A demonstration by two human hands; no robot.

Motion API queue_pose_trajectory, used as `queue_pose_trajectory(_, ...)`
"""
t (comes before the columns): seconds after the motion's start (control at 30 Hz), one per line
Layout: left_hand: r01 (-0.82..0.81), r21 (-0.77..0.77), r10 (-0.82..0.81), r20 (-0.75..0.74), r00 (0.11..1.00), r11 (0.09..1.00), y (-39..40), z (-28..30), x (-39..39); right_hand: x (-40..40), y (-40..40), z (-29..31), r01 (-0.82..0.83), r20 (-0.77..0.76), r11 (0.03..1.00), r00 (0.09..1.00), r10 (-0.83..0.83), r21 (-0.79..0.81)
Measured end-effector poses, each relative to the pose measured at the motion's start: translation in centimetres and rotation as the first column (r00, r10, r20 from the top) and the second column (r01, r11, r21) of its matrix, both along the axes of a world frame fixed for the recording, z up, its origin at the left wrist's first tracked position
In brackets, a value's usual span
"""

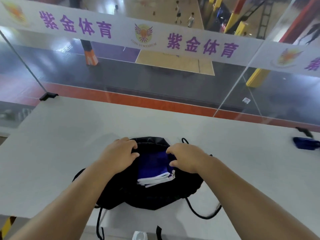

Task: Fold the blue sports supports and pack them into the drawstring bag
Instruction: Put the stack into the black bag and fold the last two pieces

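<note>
A black drawstring bag lies on the white table in front of me, its mouth facing away. A folded blue sports support with white edges sits in the bag's mouth, partly outside. My left hand grips the bag's rim on the left of the mouth. On the right of the mouth, my right hand pinches the rim beside the blue support. A second blue support lies at the table's far right edge.
A glass barrier with a white banner stands along the table's far edge, over a sports court below. Black cords trail from the bag toward the near edge. A small white object sits at the bottom.
</note>
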State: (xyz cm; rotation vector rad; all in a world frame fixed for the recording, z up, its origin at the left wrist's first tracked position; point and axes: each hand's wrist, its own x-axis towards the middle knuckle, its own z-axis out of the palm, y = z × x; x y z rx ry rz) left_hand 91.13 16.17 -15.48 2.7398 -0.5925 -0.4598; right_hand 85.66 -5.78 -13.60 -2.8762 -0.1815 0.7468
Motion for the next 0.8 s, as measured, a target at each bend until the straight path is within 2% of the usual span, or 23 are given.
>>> queue_pose_trajectory(0.3,0.169,0.061,-0.173,0.068,0.982,0.984,-10.3,2.6,-4.8,-8.3,-11.2,4.6,0.252,0.076,0.967,0.964,-0.253,0.026)
queue_pose_trajectory(0.53,0.265,0.020,-0.265,0.044,0.963,0.964,-22.9,3.0,-13.1,-19.2,-22.6,4.7,0.417,0.038,0.909,0.908,-0.417,0.003)
queue_pose_trajectory(0.8,0.388,0.046,-0.389,0.020,0.921,0.921,-34.4,1.8,-20.4,-28.9,-33.3,4.2,0.567,-0.034,0.823,0.823,-0.567,-0.019)
